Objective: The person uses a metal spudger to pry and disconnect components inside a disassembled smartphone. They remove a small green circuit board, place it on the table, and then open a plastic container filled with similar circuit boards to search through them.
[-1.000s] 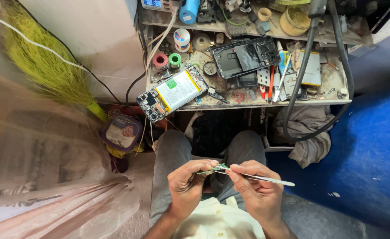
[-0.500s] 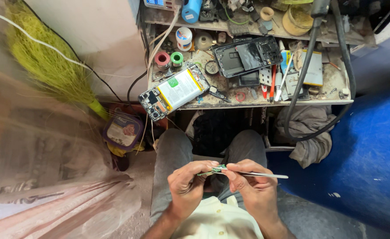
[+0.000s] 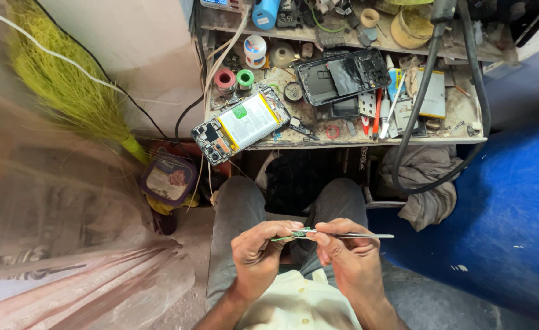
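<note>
Left hand [image 3: 258, 252] and right hand [image 3: 349, 256] together above lap; fingertips seemingly pinched.

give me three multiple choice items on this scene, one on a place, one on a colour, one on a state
1. Where does the opened phone with the white battery lie?
A. at the front left corner of the cluttered bench
B. on the person's lap
C. on the blue surface at the right

2. What colours are the two small spools standing side by side on the bench?
A. blue and yellow
B. red and green
C. black and white

3. What is the right hand doing?
A. resting flat on the bench
B. hanging open with nothing in it
C. holding thin metal tweezers to a small green board pinched in the left hand

Answers:
1 A, since it overhangs the bench's front left edge.
2 B, since one spool is red and its neighbour green.
3 C, since the tweezer tips meet the board above the lap.
</note>
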